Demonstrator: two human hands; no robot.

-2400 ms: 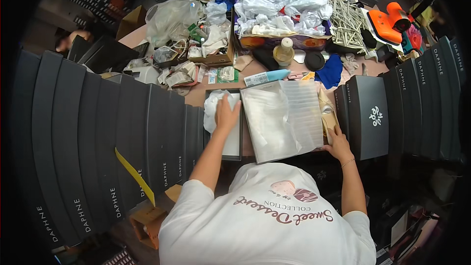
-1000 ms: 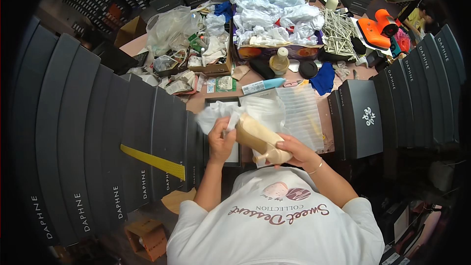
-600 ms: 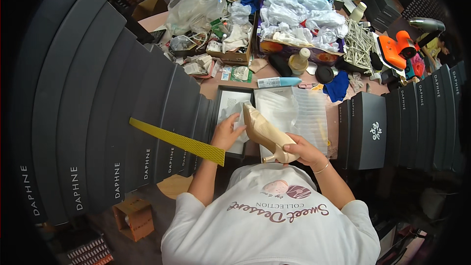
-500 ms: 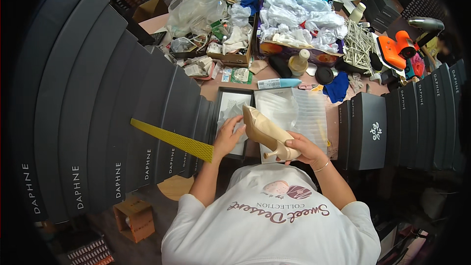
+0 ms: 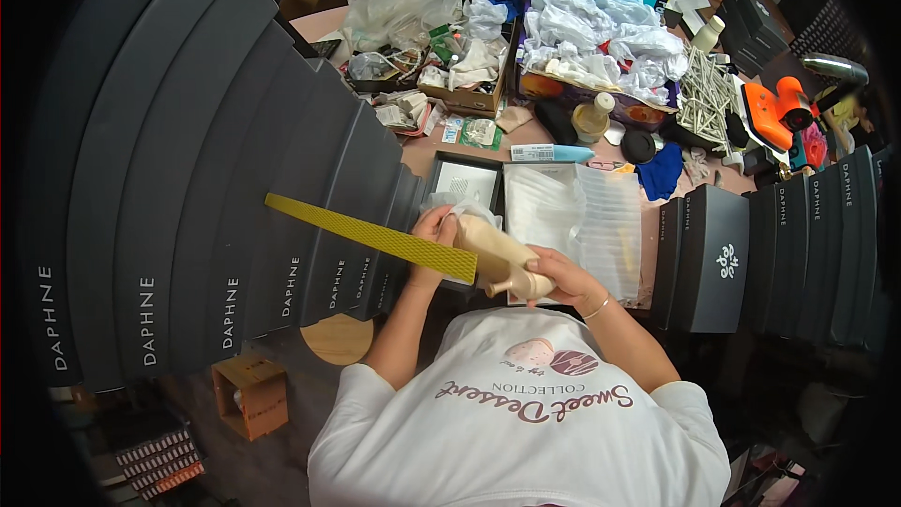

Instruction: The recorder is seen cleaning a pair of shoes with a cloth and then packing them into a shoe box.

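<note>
A beige high-heeled shoe [image 5: 497, 251] is held above the work table, its slim heel towards me. My right hand [image 5: 561, 277] is closed round the back of the shoe near the heel. At the toe end, my left hand [image 5: 432, 230] is closed on crumpled white tissue paper [image 5: 460, 205], which touches the shoe. A yellow textured strip [image 5: 371, 238] crosses in front of part of my left hand. Beyond the hands lies an open dark shoebox [image 5: 439, 169] with white paper in it. Beside it, white wrapping sheets [image 5: 601, 225] lie spread out.
Tall stacks of dark shoeboxes rise at left [image 5: 216, 131] and right [image 5: 710, 258]. Farther back are a carton of white crumpled paper [image 5: 601, 47], a bottle [image 5: 592, 118], a blue cloth [image 5: 660, 169], a bundle of pale sticks [image 5: 706, 99] and an orange tool [image 5: 774, 113].
My left hand has gone from fingers spread beside the shoe's toe to gripping tissue paper there. The shoe has tilted slightly. The whole view has shifted a little.
</note>
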